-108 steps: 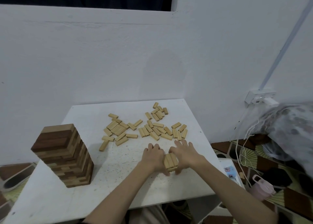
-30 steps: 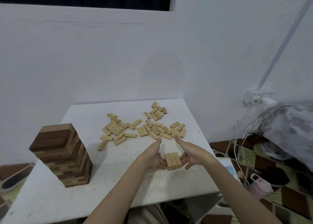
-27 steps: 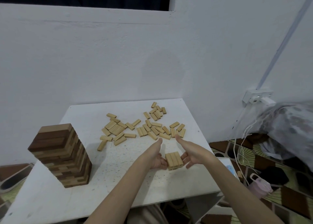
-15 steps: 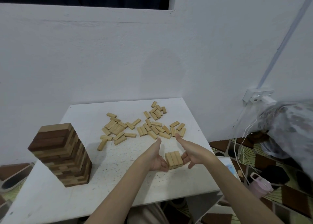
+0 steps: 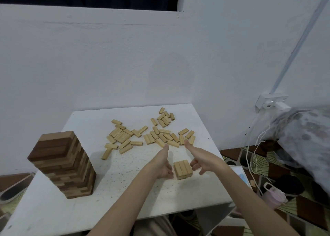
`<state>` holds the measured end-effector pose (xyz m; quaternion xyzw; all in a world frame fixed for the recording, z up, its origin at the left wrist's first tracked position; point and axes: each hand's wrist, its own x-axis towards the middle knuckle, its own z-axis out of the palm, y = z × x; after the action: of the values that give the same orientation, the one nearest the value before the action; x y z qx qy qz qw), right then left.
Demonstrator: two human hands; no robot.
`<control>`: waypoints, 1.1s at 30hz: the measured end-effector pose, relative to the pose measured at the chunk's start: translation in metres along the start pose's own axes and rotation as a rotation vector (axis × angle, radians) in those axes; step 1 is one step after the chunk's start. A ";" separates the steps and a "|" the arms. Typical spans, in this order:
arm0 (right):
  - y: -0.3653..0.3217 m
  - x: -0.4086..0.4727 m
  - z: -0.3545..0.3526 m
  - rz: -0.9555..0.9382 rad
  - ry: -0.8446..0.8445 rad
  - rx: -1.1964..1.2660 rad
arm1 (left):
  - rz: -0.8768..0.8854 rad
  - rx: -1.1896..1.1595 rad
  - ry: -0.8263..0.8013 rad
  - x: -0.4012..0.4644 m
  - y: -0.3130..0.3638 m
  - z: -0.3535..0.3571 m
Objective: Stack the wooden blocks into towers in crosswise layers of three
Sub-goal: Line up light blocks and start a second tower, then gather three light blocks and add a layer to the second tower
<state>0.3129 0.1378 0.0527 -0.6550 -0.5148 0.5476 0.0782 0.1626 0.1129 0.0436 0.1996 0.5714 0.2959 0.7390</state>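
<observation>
A low stack of pale wooden blocks [image 5: 183, 169], three side by side on top, stands near the front right of the white table [image 5: 125, 185]. My left hand [image 5: 163, 164] is just left of it and my right hand [image 5: 200, 159] just right, palms facing the stack, thumbs up, fingers relaxed and holding nothing. Neither hand clearly touches the stack. Several loose pale blocks [image 5: 153, 134] lie scattered across the back of the table.
A tall tower of dark and light blocks [image 5: 61, 164] stands at the table's left. The wall runs right behind the table. A wall socket with cables [image 5: 271, 103], a patterned cloth bundle [image 5: 307, 139] and a pink bottle [image 5: 275, 196] are off to the right.
3.6 s ago both hands pressed the small stack from its sides. They have since drawn slightly apart with palms open beside it. The stack stays in place.
</observation>
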 end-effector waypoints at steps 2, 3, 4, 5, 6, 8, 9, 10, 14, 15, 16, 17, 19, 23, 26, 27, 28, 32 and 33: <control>0.002 0.001 -0.006 -0.068 0.094 -0.179 | 0.202 0.308 0.170 0.001 0.000 -0.003; 0.003 0.002 -0.009 -0.124 0.115 -0.259 | 0.330 0.503 0.229 0.002 0.002 -0.007; 0.004 0.003 -0.013 -0.178 0.111 -0.322 | 0.443 0.689 0.246 0.004 0.002 -0.012; 0.004 0.005 -0.016 -0.219 0.101 -0.366 | 0.517 0.856 0.235 0.006 0.003 -0.017; 0.005 0.007 -0.017 -0.247 0.102 -0.400 | 0.559 0.999 0.223 0.008 0.001 -0.022; 0.006 0.014 -0.019 -0.298 0.161 -0.445 | 0.614 1.171 0.272 0.015 -0.002 -0.029; 0.006 0.019 -0.019 -0.325 0.212 -0.449 | 0.657 1.217 0.331 0.020 -0.003 -0.033; 0.007 0.023 -0.019 -0.343 0.264 -0.447 | 0.708 1.251 0.391 0.023 -0.005 -0.036; 0.009 0.045 -0.012 -0.376 0.398 -0.417 | 0.865 1.373 0.477 0.040 -0.010 -0.046; 0.008 0.050 -0.009 -0.391 0.407 -0.420 | 0.894 1.401 0.472 0.046 -0.008 -0.047; 0.006 0.055 -0.006 -0.407 0.413 -0.425 | 0.924 1.428 0.466 0.051 -0.005 -0.046; 0.004 0.059 -0.002 -0.424 0.419 -0.433 | 0.950 1.456 0.466 0.056 -0.001 -0.044; -0.002 0.067 0.002 -0.449 0.437 -0.458 | 0.967 1.495 0.498 0.067 0.006 -0.040; -0.007 0.080 0.011 -0.470 0.471 -0.564 | 0.836 1.533 0.652 0.078 0.010 -0.043; -0.010 0.086 0.017 -0.458 0.489 -0.699 | 0.822 1.554 0.684 0.083 0.002 -0.051; -0.011 0.087 0.017 -0.451 0.501 -0.740 | 0.840 1.540 0.685 0.084 0.000 -0.053; -0.011 0.088 0.020 -0.444 0.504 -0.766 | 0.862 1.537 0.684 0.085 -0.003 -0.056; -0.011 0.090 0.027 -0.433 0.524 -0.778 | 0.939 1.464 0.666 0.082 -0.008 -0.066; -0.011 0.089 0.028 -0.434 0.533 -0.772 | 0.950 1.432 0.652 0.081 -0.009 -0.067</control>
<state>0.2723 0.1977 -0.0074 -0.6311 -0.7655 0.1031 0.0711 0.1136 0.1573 -0.0394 0.7302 0.6562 0.1857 0.0421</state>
